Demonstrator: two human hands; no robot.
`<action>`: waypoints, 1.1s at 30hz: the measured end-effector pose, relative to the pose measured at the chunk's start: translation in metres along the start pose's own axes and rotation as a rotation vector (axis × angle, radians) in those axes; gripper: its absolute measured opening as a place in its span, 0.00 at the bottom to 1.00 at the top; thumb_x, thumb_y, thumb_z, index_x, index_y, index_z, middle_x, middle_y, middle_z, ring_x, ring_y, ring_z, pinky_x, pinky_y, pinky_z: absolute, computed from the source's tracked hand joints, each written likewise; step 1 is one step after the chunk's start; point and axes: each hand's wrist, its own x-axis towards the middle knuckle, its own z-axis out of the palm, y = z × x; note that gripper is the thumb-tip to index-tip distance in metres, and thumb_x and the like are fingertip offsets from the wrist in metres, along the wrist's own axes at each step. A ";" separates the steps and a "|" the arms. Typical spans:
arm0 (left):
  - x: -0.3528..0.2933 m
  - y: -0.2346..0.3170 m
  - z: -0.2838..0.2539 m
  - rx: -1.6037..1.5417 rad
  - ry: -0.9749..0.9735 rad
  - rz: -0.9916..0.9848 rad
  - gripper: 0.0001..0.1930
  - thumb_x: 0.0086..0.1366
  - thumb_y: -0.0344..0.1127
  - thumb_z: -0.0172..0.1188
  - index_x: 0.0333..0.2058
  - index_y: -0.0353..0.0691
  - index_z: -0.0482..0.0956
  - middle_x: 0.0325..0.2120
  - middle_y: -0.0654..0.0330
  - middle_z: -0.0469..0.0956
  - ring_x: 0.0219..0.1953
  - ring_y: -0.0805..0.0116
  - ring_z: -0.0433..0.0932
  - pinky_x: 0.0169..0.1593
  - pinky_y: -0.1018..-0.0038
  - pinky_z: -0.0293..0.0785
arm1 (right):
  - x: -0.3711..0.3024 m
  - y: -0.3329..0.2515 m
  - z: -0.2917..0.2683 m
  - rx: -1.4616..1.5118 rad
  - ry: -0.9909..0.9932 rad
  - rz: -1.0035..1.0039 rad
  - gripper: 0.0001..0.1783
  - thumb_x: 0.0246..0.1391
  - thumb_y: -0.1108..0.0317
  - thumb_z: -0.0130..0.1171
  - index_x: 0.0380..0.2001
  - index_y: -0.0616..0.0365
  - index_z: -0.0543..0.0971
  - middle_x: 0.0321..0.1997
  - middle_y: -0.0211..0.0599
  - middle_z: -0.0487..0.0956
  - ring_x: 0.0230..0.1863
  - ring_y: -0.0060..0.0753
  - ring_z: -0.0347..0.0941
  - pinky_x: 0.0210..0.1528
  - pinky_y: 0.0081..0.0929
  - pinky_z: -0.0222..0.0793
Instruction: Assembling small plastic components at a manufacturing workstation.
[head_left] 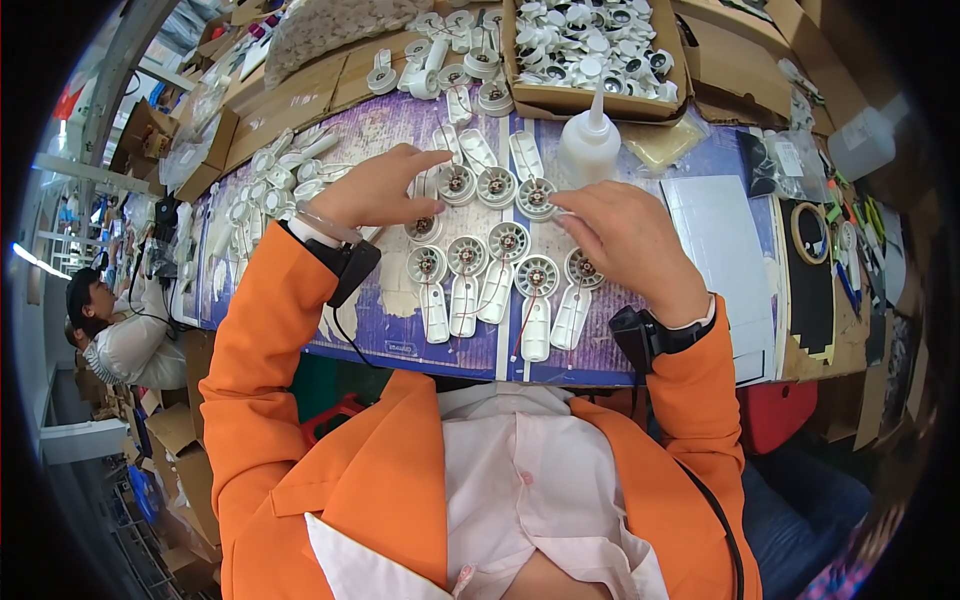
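Two rows of white handheld fan bodies lie on the table, each with a round head and a handle. My left hand (385, 188) is open, its thumb and forefinger spread around the left side of a fan body (457, 186) in the far row. Beneath that thumb another round head (423, 228) is partly hidden. My right hand (632, 243) has its fingertips at the right rim of a far-row fan body (537, 198), thumb apart from the forefinger. In the near row, a fan body (536, 278) points its handle toward me, with a thin red wire beside it.
A white squeeze bottle (590, 145) with a pointed nozzle stands beyond my right hand. Behind it, a cardboard box (600, 103) holds many small white parts. More white parts (270, 180) are heaped at the left. White sheets (715, 260), a tape roll (809, 233) and pliers lie right. A person (130, 330) sits far left.
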 end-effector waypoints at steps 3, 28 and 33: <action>0.000 0.004 0.002 0.018 0.047 0.053 0.36 0.58 0.45 0.65 0.64 0.50 0.65 0.56 0.42 0.68 0.53 0.43 0.73 0.56 0.61 0.71 | -0.004 0.003 -0.007 -0.045 0.009 0.100 0.12 0.51 0.67 0.64 0.40 0.56 0.81 0.29 0.40 0.81 0.32 0.46 0.78 0.35 0.38 0.73; -0.048 0.019 -0.006 -0.203 -0.053 -0.011 0.41 0.55 0.33 0.69 0.66 0.44 0.59 0.54 0.45 0.69 0.43 0.55 0.79 0.47 0.65 0.76 | -0.016 0.006 -0.032 0.016 -0.254 0.246 0.15 0.49 0.69 0.60 0.43 0.57 0.78 0.37 0.42 0.81 0.38 0.45 0.79 0.38 0.38 0.73; -0.067 0.028 0.023 -0.337 0.005 -0.020 0.42 0.54 0.32 0.70 0.67 0.44 0.58 0.49 0.47 0.72 0.39 0.58 0.80 0.43 0.67 0.77 | -0.015 0.011 -0.015 -0.173 -0.116 0.382 0.15 0.51 0.70 0.56 0.43 0.59 0.79 0.37 0.45 0.81 0.38 0.49 0.79 0.39 0.40 0.74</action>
